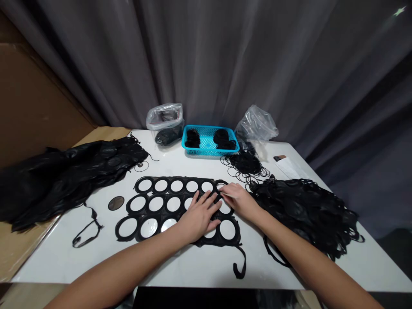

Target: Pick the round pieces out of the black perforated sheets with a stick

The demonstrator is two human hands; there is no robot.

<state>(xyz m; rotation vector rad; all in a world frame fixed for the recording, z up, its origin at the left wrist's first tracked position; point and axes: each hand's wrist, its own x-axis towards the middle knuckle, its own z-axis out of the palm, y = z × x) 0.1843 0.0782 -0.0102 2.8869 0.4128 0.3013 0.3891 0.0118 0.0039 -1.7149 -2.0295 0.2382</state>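
Left hand [198, 216] flat on black perforated sheet [165, 204], fingers spread, released. Right hand [240, 199] fingertips at sheet's top-right hole, grip unclear. Sheet on white table [64, 257], black scrap pile [305, 210] just right.

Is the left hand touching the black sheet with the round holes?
Touching: the head view shows the left hand lying flat on the black sheet.

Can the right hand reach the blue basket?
Probably yes: the way from the right hand to the blue basket looks open. The black sheet lies flat, and the black loops sit off to the side.
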